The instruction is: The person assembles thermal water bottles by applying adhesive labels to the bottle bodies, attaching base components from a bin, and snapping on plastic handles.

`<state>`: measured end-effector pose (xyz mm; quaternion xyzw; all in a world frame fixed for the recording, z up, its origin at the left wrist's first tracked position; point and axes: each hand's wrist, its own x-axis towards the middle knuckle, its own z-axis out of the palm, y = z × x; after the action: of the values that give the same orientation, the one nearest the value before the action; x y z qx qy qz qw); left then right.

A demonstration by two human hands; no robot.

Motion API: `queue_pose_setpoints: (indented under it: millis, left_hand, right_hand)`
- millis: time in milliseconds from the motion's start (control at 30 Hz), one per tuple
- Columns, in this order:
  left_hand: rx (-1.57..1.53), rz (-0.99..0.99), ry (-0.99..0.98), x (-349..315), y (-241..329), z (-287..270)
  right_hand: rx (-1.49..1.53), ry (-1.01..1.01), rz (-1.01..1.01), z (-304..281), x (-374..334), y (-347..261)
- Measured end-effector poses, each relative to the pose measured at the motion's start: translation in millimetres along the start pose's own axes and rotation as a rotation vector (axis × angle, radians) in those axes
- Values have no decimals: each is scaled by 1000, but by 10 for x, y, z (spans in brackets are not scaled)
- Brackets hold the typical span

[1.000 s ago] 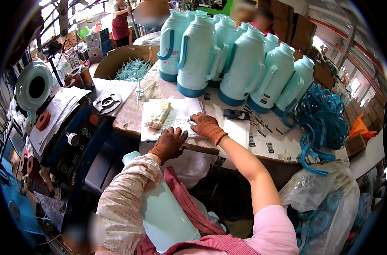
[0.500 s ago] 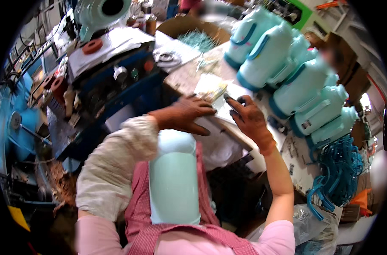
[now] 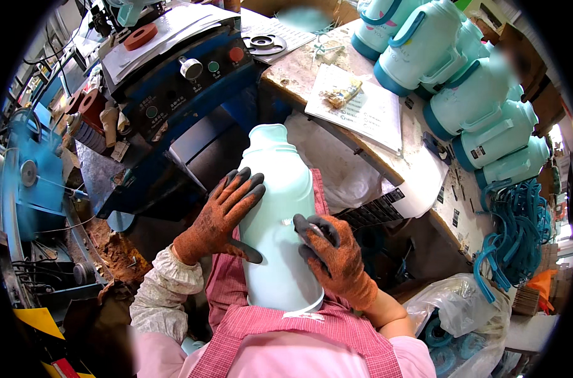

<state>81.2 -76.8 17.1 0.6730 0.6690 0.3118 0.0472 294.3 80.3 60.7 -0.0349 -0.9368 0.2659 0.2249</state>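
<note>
Across the wearer's lap, as seen from the head camera, lies a pale turquoise flask shell (image 3: 277, 189), its neck directed away from the body and its base against the pink checked apron (image 3: 221, 283). No handle is visible on it.

Working practice, in this inspector's judgement: the shell is round and smooth and rests on soft cloth, so it could roll. The left hand (image 3: 214, 220) should brace its side firmly, while the right hand (image 3: 337, 258) works with light, even fingertip pressure. Keeping the small pale mark (image 3: 288, 222) on the shell's front uncovered would allow its position to be checked by eye. Gloves should be clean where they meet the surface, as dark fingertips could leave smudges.

Pose: the left hand is spread along the shell's left side, fingers pointing toward the neck, thumb set apart lower down on the body. The right hand comes in from the right with wrist bent and fingers curled beside the mark; whether it pinches anything cannot be told. Both elbows are bent and kept near the torso.

Surroundings: a worktable (image 3: 283, 75) ahead carries papers (image 3: 381, 120) and several handled flasks (image 3: 418, 60), with blue straps (image 3: 516, 233) at its right end.
</note>
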Motion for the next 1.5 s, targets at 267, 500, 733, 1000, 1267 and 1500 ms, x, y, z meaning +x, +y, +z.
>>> queue_pose_setpoints:
  millis: [267,500,733,1000,1267,1500]
  left_hand:
    - [-44,41,55,-37,-78,62]
    - [-22,73,42,-17,-47,41]
    - [57,80,-54,138,138,-133]
    - [310,68,-157,272,386,-262]
    - [338,83,-152,187,288,-219]
    - [337,94,-137,161,244,-190]
  right_hand:
    - [-182,-22,33,167,-73,122]
    - [-157,-41,105,154,-113,91]
    - [-238,-53,116,90,-83,64]
    - [-349,-61,105,92,-38,3]
    - [-369,-64,128,95,-71,30]
    - [-341,-84,144,47,-68,28]
